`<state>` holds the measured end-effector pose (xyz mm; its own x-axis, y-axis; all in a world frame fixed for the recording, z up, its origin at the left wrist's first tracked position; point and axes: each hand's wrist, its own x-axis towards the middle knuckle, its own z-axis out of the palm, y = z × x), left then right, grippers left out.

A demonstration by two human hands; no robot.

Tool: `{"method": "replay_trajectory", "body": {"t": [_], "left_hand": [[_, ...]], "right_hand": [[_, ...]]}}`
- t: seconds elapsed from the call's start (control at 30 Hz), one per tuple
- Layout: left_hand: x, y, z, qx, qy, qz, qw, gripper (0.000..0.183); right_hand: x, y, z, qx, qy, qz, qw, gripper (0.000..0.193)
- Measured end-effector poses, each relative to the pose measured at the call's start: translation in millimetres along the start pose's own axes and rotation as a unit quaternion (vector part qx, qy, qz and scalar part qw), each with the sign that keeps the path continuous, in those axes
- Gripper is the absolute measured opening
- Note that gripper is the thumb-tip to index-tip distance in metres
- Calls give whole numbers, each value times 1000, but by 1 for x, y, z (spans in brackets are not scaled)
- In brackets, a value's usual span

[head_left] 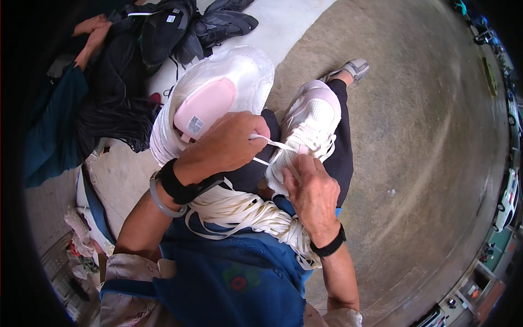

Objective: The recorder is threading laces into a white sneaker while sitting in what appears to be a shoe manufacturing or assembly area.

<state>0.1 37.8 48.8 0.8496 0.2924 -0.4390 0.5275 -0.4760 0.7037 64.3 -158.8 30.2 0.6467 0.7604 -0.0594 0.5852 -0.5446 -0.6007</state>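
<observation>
A white and pale pink sneaker [313,111] rests on my right thigh, its toe pointing away from me. My left hand [231,139] is closed on a white shoelace [280,145], which stretches taut toward the shoe's eyelets. At the shoe's opening, my right hand [313,188] pinches the upper by the tongue; whether its fingertips also hold lace is hidden. Beyond my left hand, on my lap, lies a second white shoe [248,68] with a pink sole part [207,103] bearing a small label. A thick bundle of cream laces [245,212] hangs across my lap.
At the upper left, another person's hands [93,30] are near black shoes [169,32] and a bundle of black laces [114,120]. My blue apron [218,267] covers my lap. Concrete floor [414,136] spreads to the right, with parked vehicles [508,199] along the far edge.
</observation>
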Motion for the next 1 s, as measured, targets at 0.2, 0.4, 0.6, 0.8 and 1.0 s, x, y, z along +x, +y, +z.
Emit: {"method": "replay_trajectory", "body": {"t": [0.2,0.4,0.6,0.8,1.0], "left_hand": [[2,-10,9,73,131,141,978,6],[2,-6,15,87,161,133,974,8],[5,-8,22,152,81,77,982,12],[20,-9,25,71,58,151,984,12],[22,16,0,-125,-162,-117,972,19]], "right_hand": [[6,-3,20,-111,25,-14,993,20],[12,-5,10,-113,-43,-66,990,24],[4,1,-22,29,-116,-102,988,8],[2,18,-44,220,-198,-86,951,7],[-5,23,-49,256,-205,-65,942,16]]}}
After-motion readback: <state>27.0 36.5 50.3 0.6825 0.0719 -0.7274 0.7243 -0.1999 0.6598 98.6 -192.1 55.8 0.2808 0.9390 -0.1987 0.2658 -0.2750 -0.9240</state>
